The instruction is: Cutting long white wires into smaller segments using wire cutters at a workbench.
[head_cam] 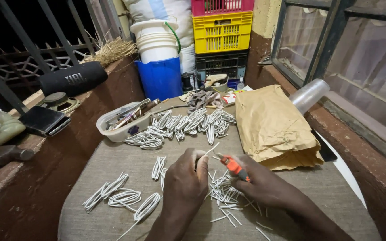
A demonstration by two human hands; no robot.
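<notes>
**Describer:** Grey cloth covers your work table. At the near left lie loose white wire coils, well apart from your hands. Your left hand sits near the middle, its fingers closed together on a short white wire whose end sticks up and to the right.

**Operator:** And my other hand?

**Describer:** Your right hand is just beside it, fingers clamped round an orange-handled cutter, its tip almost touching the wire. I cannot tell how the blade faces.

**Operator:** What could go wrong?

**Describer:** I judge the blade tip is very near your left fingertips; a slip could nick them. Cut wire offcuts are heaped under both hands, so a piece could spring away and get lost among them. Farther off, a row of finished coils lies across the table, and a brown paper bag sits at the right; a wide elbow move might knock it.
</notes>
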